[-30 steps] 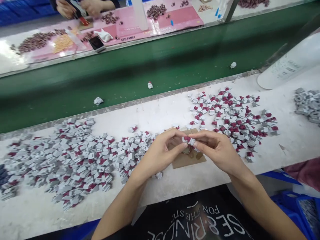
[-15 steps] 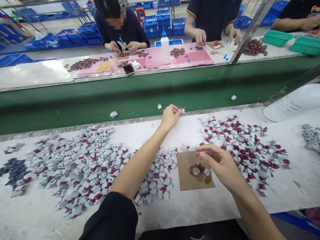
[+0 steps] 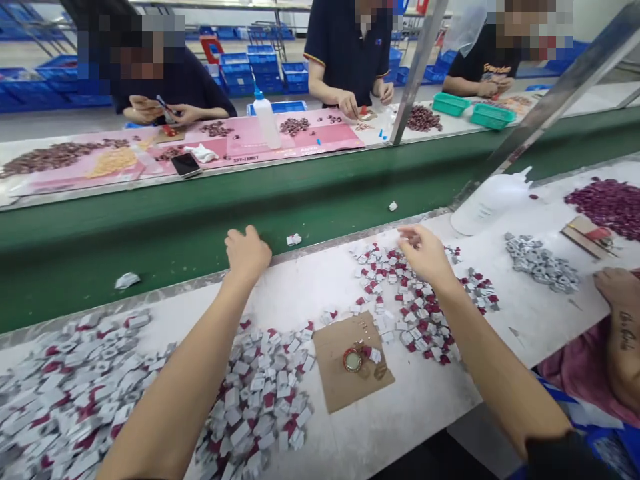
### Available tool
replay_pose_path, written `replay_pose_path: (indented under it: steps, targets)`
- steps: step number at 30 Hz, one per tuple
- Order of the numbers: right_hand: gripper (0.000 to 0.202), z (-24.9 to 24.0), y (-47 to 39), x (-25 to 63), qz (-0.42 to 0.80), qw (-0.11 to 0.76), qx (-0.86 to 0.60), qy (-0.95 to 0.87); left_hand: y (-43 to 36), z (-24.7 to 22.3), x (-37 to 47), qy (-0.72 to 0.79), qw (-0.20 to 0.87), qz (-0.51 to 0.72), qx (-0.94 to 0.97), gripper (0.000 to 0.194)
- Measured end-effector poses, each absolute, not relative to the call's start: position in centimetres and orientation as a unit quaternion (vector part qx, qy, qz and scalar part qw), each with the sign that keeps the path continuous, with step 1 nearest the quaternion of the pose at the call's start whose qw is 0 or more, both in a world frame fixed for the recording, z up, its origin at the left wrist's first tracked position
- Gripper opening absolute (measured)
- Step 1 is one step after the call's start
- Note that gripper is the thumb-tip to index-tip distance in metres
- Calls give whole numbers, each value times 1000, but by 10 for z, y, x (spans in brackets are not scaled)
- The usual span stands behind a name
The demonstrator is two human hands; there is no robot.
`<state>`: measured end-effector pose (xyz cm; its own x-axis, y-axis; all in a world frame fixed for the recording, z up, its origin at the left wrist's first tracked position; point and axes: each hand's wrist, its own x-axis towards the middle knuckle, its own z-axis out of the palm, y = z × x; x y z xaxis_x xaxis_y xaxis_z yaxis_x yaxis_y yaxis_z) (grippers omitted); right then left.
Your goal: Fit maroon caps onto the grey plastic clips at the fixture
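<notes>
My left hand (image 3: 249, 255) reaches over the far table edge to the green belt (image 3: 330, 187); its fingers curl downward and their tips are hidden. A small grey-and-maroon piece (image 3: 294, 239) lies on the belt to its right. My right hand (image 3: 425, 253) is over the far side of the right-hand heap of grey-and-maroon pieces (image 3: 425, 313), thumb and fingers apart, nothing visible in it. On a brown cardboard square (image 3: 345, 380) between my arms rest a round red-rimmed cap-like disc (image 3: 353, 361) and one grey-and-maroon piece (image 3: 374, 355).
A large heap of similar pieces (image 3: 260, 380) spreads to the left. A white bottle (image 3: 487, 200), grey parts (image 3: 543, 263) and maroon bits (image 3: 610, 203) lie to the right. A neighbour's arm (image 3: 623, 327) shows at right. Other people work across the belt.
The view has swung right. My left hand has left the grey-and-maroon piece on the belt and shifted left along the edge. My right hand has moved from beside the cardboard to the right-hand heap.
</notes>
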<state>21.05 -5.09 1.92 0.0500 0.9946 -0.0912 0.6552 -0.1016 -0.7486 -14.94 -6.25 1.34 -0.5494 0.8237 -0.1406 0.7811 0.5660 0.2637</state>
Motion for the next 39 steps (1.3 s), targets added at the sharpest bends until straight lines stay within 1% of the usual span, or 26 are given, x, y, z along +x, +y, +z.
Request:
replay_pose_path:
  steps: [1, 3, 6, 10, 12, 13, 14, 15, 17, 19, 20, 22, 24, 26, 28, 29, 31, 34, 37, 39]
  targets:
    - [34, 15, -28, 207, 301, 266, -681, -612, -63, 12, -153, 875, 131, 81, 459, 40]
    - [35, 5, 13, 198, 278, 256, -697, -609, -64, 12, -159, 872, 136, 77, 464, 35]
    - [31, -9, 51, 182, 267, 237, -714, -602, -67, 14, -165, 871, 130, 76, 467, 29]
    - [32, -15, 67, 163, 287, 231, -715, -595, -70, 24, -174, 874, 132, 92, 458, 28]
    - [22, -10, 64, 154, 313, 241, -698, -598, -74, 30, -175, 870, 138, 114, 460, 27]
    - [16, -7, 59, 150, 331, 249, -684, -601, -78, 33, -173, 864, 144, 127, 466, 25]
    - [14, -2, 51, 145, 354, 257, -666, -605, -84, 37, -168, 856, 151, 138, 475, 23]
    - [16, 2, 40, 140, 381, 264, -644, -609, -92, 41, -161, 842, 169, 153, 488, 21]
    - [21, 13, 6, 130, 441, 267, -595, -617, -112, 48, -138, 793, 238, 200, 524, 17]
    - [18, 25, -37, 124, 513, 254, -539, -618, -136, 54, -107, 684, 362, 299, 558, 19]
    - [16, 30, -60, 123, 556, 246, -505, -613, -148, 56, -91, 648, 401, 326, 559, 19]
    - [16, 39, -103, 127, 654, 237, -442, -566, -170, 58, -60, 608, 446, 343, 559, 18]
    - [19, 43, -136, 139, 682, 242, -429, -541, -187, 58, -37, 587, 475, 349, 555, 16]
    - [22, 42, -155, 156, 660, 235, -449, -554, -198, 54, -25, 571, 506, 338, 551, 19]
    - [21, 37, -164, 177, 613, 220, -483, -585, -205, 50, -24, 574, 506, 302, 569, 27]
    - [21, 33, -167, 188, 575, 216, -508, -604, -207, 47, -26, 586, 484, 273, 590, 32]
    - [19, 23, -170, 209, 465, 222, -562, -647, -211, 40, -34, 627, 399, 199, 639, 38]
    - [15, 8, -175, 234, 308, 228, -597, -705, -217, 28, -46, 673, 287, 94, 675, 31]
    - [16, -2, -180, 245, 240, 225, -585, -741, -222, 21, -50, 675, 259, 48, 689, 26]
    - [18, -3, -183, 247, 226, 234, -583, -745, -224, 19, -50, 674, 261, 36, 690, 29]
